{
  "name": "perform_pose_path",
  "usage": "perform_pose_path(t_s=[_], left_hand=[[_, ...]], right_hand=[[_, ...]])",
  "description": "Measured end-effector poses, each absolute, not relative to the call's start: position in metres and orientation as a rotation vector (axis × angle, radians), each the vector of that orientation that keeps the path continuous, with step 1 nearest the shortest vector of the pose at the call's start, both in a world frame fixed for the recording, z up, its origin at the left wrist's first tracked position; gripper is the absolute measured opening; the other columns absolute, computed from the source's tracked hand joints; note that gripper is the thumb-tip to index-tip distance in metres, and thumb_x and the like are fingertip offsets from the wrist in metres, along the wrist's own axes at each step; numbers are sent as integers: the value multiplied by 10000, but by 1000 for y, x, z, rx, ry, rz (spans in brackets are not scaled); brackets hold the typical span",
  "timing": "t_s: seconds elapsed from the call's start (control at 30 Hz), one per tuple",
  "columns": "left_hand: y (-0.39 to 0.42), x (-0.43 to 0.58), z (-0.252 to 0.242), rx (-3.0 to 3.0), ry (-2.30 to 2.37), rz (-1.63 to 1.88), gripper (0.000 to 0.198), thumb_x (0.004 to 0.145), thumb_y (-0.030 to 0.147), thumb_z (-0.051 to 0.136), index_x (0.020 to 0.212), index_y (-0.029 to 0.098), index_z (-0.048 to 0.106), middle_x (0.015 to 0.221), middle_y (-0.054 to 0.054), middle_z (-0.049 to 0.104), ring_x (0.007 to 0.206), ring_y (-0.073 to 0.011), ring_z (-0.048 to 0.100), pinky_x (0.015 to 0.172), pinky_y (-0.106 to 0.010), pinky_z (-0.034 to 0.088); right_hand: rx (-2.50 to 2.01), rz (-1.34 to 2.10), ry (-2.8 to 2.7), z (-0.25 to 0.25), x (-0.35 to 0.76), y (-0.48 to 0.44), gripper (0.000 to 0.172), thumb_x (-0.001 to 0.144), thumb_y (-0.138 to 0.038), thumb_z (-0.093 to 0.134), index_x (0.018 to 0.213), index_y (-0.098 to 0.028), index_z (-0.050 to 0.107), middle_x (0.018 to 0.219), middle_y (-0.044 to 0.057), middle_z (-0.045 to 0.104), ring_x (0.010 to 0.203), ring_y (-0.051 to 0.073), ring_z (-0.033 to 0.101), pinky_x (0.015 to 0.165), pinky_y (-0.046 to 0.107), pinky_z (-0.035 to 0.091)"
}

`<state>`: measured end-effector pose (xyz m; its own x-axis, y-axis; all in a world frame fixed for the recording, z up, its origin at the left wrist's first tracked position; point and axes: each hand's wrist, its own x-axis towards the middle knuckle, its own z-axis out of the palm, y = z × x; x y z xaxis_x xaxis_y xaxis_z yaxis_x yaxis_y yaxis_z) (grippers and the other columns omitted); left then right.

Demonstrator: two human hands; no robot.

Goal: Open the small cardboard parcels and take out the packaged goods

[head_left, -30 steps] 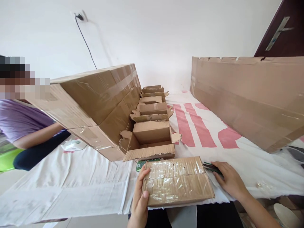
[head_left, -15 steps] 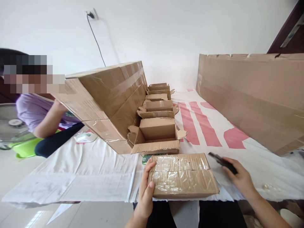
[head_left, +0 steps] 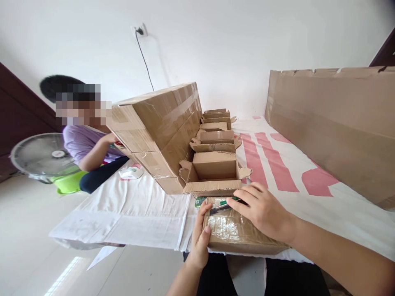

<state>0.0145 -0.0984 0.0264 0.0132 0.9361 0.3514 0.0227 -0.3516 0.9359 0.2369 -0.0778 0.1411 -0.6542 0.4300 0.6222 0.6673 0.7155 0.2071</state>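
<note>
A closed, taped cardboard box [head_left: 237, 232] lies at the near edge of the cloth-covered table. My left hand [head_left: 202, 238] grips its left end, fingers over the top edge and thumb on the near side. Above the box top, my right hand [head_left: 262, 209] is closed around a dark and green box cutter [head_left: 220, 207], its tip pointing left toward the taped seam at the far left corner. Whether the blade touches the tape I cannot tell. Behind the box's far left corner, a small green packet [head_left: 200, 202] shows in part.
Open cardboard boxes [head_left: 212, 168] stand in a row beyond, beside a wall of stacked taped boxes [head_left: 166, 119]. A large cardboard panel [head_left: 333, 123] stands at right. Another person [head_left: 89, 144] sits at left, near a fan [head_left: 43, 154] and a green basin [head_left: 66, 181].
My right hand has swung left with the box cutter, from beside the box to over its top. My left hand keeps its hold. The view has turned slightly left.
</note>
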Motion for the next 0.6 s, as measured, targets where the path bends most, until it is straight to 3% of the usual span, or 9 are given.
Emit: perform_pose_path(t_s=[0.27, 0.6], left_hand=[[-98, 11, 22, 1524, 1042, 1425, 513, 925, 526, 468, 1345, 237, 532, 1514, -94, 430, 1466, -348, 241, 1196, -539, 155], [-98, 11, 29, 1523, 1063, 1373, 528, 898, 563, 485, 1307, 237, 559, 1504, -103, 439, 1468, -358, 234, 1189, -551, 178]], right_hand=[[-698, -680, -2477, 147, 255, -80, 286, 958, -43, 434, 1063, -160, 673, 936, 50, 714, 875, 174, 606, 887, 409, 419], [-964, -611, -2538, 154, 332, -118, 338, 966, -47, 394, 1066, -215, 670, 973, 31, 718, 936, 179, 608, 929, 451, 381]])
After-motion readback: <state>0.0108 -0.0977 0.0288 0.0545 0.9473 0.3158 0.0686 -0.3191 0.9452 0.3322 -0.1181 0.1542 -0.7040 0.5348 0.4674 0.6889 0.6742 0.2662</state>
